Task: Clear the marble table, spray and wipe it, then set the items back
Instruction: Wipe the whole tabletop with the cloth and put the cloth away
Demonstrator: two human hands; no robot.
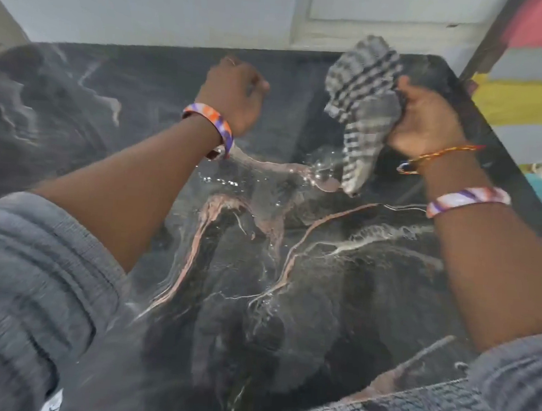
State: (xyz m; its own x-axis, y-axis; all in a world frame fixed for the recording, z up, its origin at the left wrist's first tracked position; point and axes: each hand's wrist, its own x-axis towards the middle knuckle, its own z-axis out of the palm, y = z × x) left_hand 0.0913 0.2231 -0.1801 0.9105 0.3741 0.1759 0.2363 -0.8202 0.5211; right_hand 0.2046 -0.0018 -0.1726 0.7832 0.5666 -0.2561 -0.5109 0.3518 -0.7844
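The dark marble table [257, 284] with pink and white veins fills the view, and nothing stands on its top. Wet droplets [233, 178] glisten near the middle. My right hand [429, 120] grips a grey-and-white checked cloth [363, 106] above the table's far right part; the cloth hangs down, its lower end at or just above the wet patch. My left hand [235, 93] hovers over the far middle of the table, curled into a fist with nothing visible in it.
A pale wall [149, 4] and a white panel [388, 17] run behind the table. Beyond the table's right edge lie striped fabrics in pink, grey and yellow [535, 73]. A dark woven surface [409, 410] sits at the near right corner.
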